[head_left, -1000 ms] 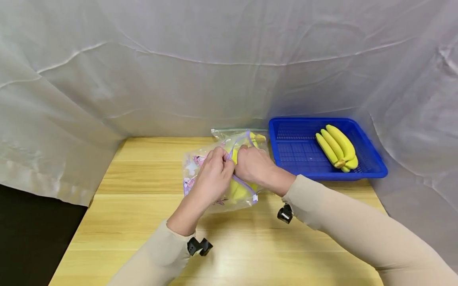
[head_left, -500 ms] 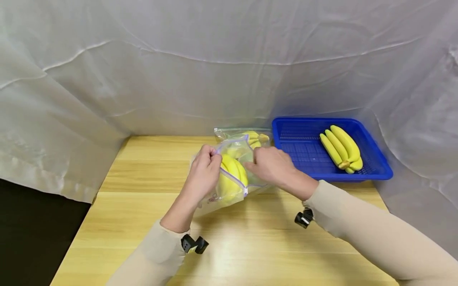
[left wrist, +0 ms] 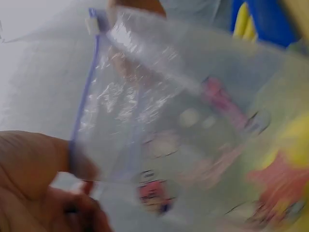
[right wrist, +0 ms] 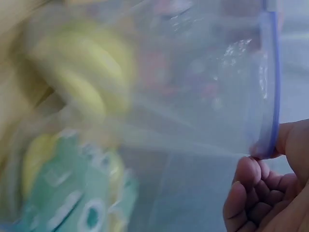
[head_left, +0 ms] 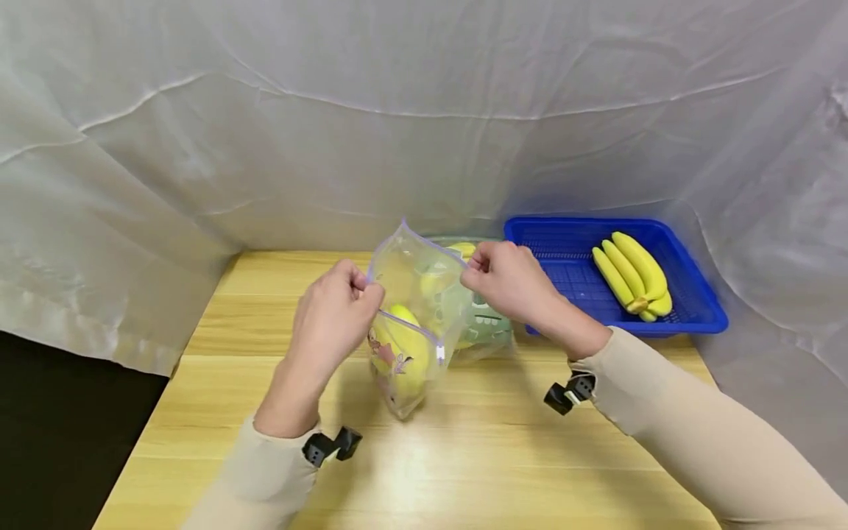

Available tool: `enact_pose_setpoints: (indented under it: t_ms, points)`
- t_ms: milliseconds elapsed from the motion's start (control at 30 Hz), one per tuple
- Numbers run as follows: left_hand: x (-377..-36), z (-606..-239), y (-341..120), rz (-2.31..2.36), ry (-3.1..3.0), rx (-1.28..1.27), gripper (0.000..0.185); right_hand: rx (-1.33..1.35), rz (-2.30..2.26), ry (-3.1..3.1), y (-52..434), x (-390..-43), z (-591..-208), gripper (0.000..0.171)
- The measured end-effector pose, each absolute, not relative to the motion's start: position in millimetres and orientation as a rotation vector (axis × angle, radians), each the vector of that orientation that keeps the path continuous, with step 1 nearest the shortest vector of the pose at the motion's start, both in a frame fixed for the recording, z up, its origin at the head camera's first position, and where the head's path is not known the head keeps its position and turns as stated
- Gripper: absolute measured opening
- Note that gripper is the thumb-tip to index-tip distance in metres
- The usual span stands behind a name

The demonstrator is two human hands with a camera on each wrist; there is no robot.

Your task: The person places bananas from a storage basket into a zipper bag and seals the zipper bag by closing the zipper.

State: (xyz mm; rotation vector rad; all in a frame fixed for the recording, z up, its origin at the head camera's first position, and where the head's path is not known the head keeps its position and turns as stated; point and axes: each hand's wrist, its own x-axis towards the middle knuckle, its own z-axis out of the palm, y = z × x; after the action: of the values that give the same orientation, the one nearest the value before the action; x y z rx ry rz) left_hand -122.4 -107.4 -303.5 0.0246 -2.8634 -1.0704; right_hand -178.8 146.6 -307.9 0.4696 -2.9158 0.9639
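— Any writing on it?
— None readable, only cartoon prints. My left hand [head_left: 334, 305] and right hand [head_left: 506, 280] are pinching the zip bag [head_left: 411, 324] of bananas [head_left: 404, 346] above the counter [head_left: 278, 383], mid-scene.

Bare table [head_left: 278, 324] lies open left of and in front of the lifted zip bag [head_left: 411, 324]. To the right, a second bagged bunch [head_left: 486, 327] and the blue basket [head_left: 576, 294] block passage.
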Motion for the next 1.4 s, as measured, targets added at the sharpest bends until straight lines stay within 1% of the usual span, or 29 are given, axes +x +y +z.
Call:
enact_pose_setpoints:
  t_ms: [167, 233, 367, 533, 733, 967, 1400]
  points:
    - [-117, -284, -131, -0.781, -3.039, 0.041, 0.012, 0.450, 1.000, -2.849, 127, -173, -289, 0.010]
    - [-118, -281, -137, -0.680, -3.120, 0.034, 0.010, 0.450, 0.954, -2.874, 123, -173, -289, 0.009]
    - [-121, -282, -144, -0.501, -3.232, 0.055, 0.014, 0.426, 0.831, -2.929, 124, -175, -294, 0.010]
    - [-123, -285, -138, -0.373, -3.158, 0.025, 0.012, 0.424, 0.799, -2.945, 128, -177, -296, 0.011]
    - [-133, -301, -120, -0.324, -2.863, -0.153, 0.015, 0.460, 0.787, -2.923, 130, -174, -299, 0.009]
    - [-139, -315, -118, -0.319, -2.678, -0.260, 0.016, 0.491, 0.810, -2.928, 134, -173, -305, 0.010]
    - [-139, -316, -115, -0.446, -2.715, -0.227, 0.015, 0.519, 0.865, -2.901, 134, -177, -308, 0.010]
